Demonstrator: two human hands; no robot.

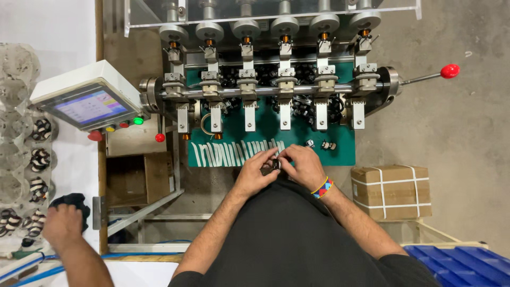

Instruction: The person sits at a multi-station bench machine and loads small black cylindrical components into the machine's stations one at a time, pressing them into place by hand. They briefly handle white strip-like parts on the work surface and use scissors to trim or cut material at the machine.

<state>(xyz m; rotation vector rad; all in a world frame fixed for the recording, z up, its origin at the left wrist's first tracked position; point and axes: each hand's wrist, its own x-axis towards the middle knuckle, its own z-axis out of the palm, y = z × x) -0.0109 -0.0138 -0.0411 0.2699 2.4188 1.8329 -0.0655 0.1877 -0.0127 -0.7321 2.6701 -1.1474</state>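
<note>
At the centre of the frame the left hand [256,171] and the right hand [304,166] meet just below the green surface [265,127], fingers curled together around one small dark part [272,166] pinched between them; both hands are closed on it, fingertips touching. The right wrist wears one beaded bracelet [323,187]. Above the hands, across the upper middle of the frame, stands a winding machine [276,87] with six spindle heads in a row, each showing a copper-coloured coil under its round cap. Two small loose parts [320,144] lie on the green surface just above the right hand. One lever with a red knob [449,70] sticks out at the upper right. At the left sits one control panel [87,104] with a lit screen and coloured buttons below it. One strapped cardboard box [392,190] rests at the right. At the lower left another person's hand [62,226] lies beside clear trays [21,138] of wound coils
</note>
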